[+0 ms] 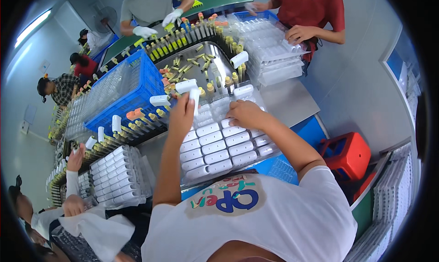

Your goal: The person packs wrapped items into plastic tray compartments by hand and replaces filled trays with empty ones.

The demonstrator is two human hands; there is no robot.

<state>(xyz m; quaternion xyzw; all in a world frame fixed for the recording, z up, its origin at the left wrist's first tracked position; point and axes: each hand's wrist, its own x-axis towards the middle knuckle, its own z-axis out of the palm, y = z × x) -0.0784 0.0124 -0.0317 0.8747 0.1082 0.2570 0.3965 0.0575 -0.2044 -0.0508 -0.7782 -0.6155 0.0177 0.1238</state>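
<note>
Before me lies a clear plastic tray point(249, 163) with rows of white oblong plastic casings point(215, 147); several of its far pockets show no casing. My left hand point(182, 113), left of the tray's far part, is closed on an upright white casing point(195, 97). Just beyond it, another white casing point(185, 85) sits on the row of yellow-topped posts point(210, 89). My right hand point(247, 114) reaches over the tray, its bent fingers closed on a white casing point(227, 123) in one of the pockets. Its fingertips are partly hidden.
Past the posts is a metal pan point(215, 51) with loose yellow-green pieces. A blue crate point(121, 95) stands at left, stacked clear trays point(270, 47) at far right, a red stool point(346, 156) at right. Co-workers' hands work across the line, and a person point(75, 207) sits close at left.
</note>
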